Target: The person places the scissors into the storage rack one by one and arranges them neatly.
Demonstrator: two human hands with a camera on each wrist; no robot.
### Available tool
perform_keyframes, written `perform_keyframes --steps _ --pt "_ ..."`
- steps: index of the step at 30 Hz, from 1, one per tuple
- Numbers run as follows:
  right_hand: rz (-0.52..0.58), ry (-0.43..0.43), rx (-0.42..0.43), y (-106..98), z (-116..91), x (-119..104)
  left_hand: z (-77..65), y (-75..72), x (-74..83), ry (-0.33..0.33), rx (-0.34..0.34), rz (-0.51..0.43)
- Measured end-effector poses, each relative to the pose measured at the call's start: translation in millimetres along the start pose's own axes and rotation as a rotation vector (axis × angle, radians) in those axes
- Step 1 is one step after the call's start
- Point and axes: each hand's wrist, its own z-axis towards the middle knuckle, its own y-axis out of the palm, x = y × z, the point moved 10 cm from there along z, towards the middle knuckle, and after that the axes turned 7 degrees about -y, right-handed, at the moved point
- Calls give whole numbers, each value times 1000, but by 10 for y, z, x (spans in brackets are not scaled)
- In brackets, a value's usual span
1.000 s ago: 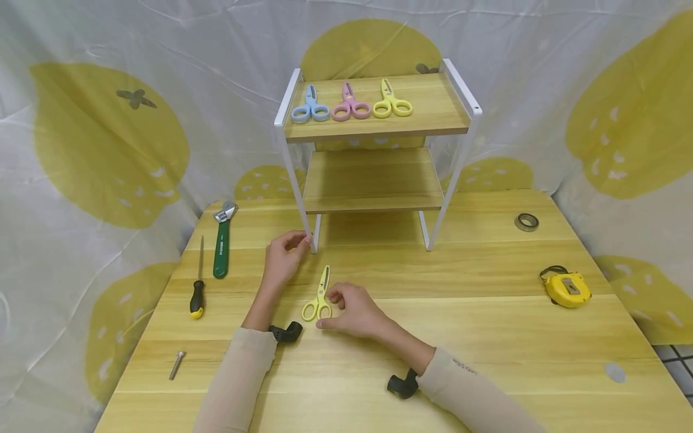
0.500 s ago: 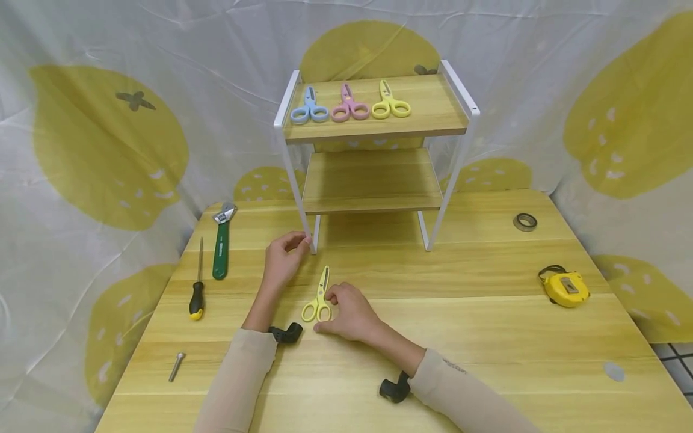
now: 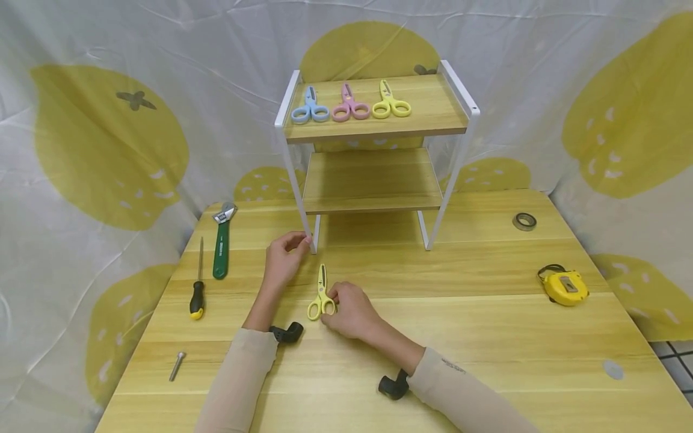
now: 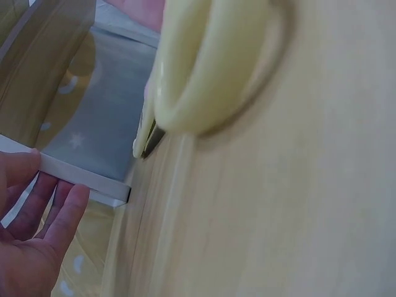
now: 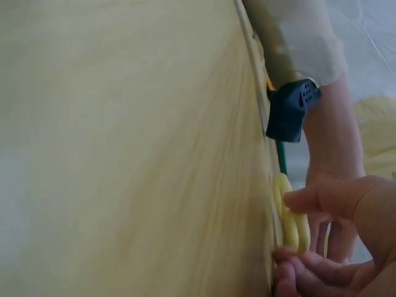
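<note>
A pair of yellow scissors (image 3: pixel 322 296) lies in front of the rack, blades pointing away from me. My right hand (image 3: pixel 352 310) pinches its right handle ring; in the right wrist view the thumb and fingers sit on either side of the yellow handles (image 5: pixel 297 232). My left hand (image 3: pixel 283 258) holds the white front-left leg (image 3: pixel 299 192) of the two-tier rack near its foot. In the left wrist view, thumb and fingers stand on opposite sides of that white leg (image 4: pixel 83 177). Blue scissors (image 3: pixel 310 110), pink scissors (image 3: pixel 349 108) and another yellow pair (image 3: pixel 388 105) lie in a row on the top shelf.
On the left lie a green-handled adjustable wrench (image 3: pixel 221 249), a screwdriver (image 3: pixel 197 294) and a bolt (image 3: pixel 177 367). A tape roll (image 3: pixel 524 222), a yellow tape measure (image 3: pixel 565 287) and a grey disc (image 3: pixel 613 369) are on the right. A lemon-print curtain (image 3: pixel 227 72) hangs behind the table (image 3: pixel 460 325).
My right thumb and fingers have come together on the yellow scissors' handle. The scissors have shifted slightly right and turned, their tip swinging left. My left hand stays on the rack leg.
</note>
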Motion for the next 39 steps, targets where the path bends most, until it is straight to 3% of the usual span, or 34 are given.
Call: perform_keyframes --steps 11,19,30,35,39 --pt "171 13 -30 -168 -115 -38 1 -10 0 4 -6 -4" --pt "271 -15 -18 -560 -268 -174 -4 0 -12 -26 -18 -12" --pt "272 -158 16 -1478 -525 -628 -25 13 -24 -44 -36 -21" --pt "188 -220 100 -2063 -610 -907 -23 18 -35 -48 -35 -18" --pt "121 -202 207 -2583 -631 -1066 -14 9 -23 -43 -20 -12"
